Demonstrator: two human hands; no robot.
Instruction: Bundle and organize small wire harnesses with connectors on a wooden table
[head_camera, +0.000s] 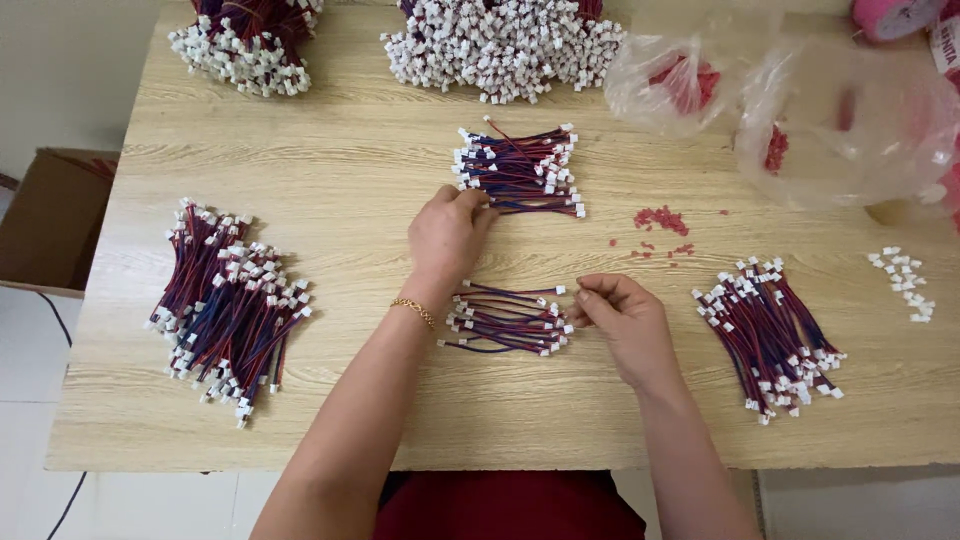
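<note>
My left hand (447, 235) reaches forward and touches the left end of a small bunch of red-and-blue wires with white connectors (522, 170) at the table's middle; its fingers pinch at the wire ends. A second small bunch of the same wires (505, 318) lies nearer me, between both hands. My right hand (618, 315) rests at that bunch's right end, fingertips pinched together beside a white connector. What the pinch holds is too small to tell.
A large wire pile (228, 305) lies left, another (772, 335) right. Big heaps (505, 45) (245, 40) sit at the far edge. Clear plastic bags (840, 120) with red bits, loose red pieces (660, 220), loose white connectors (905, 280), a cardboard box (50, 215) off the table's left.
</note>
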